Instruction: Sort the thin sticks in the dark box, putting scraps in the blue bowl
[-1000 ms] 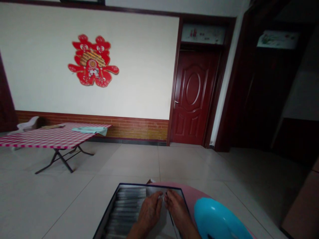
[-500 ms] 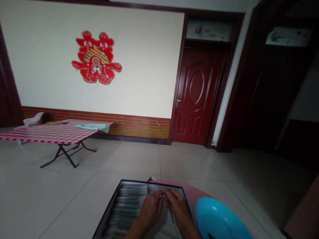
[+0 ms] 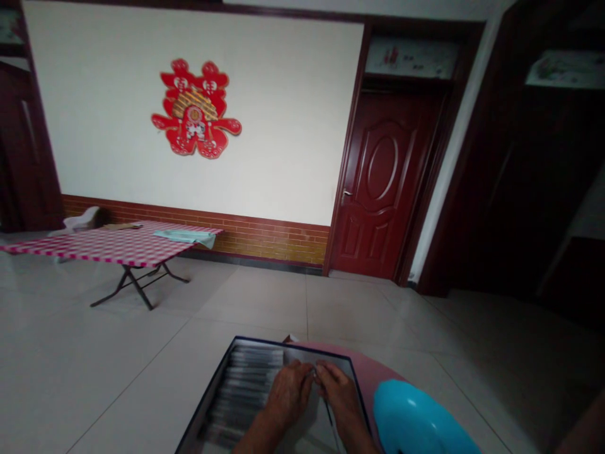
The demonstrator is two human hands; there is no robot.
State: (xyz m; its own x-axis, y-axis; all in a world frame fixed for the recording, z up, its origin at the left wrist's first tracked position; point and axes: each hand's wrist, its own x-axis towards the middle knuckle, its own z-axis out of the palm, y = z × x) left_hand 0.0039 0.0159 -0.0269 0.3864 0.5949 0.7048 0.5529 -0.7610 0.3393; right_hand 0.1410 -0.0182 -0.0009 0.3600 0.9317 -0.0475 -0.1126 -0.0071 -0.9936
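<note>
Gripping one small, indistinct piece between them, the left hand and right hand are apparently adjusting it over the open box, beside the slender rods, the next move seemingly calling for steady alignment.

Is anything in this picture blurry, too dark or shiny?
Head view: the slim items in the box look smeared; the far-right doorway sinks into near-black; the blue container shows a small white glare spot. Head view again: the tiny item between left hand and right hand is too blurred to identify.
</note>
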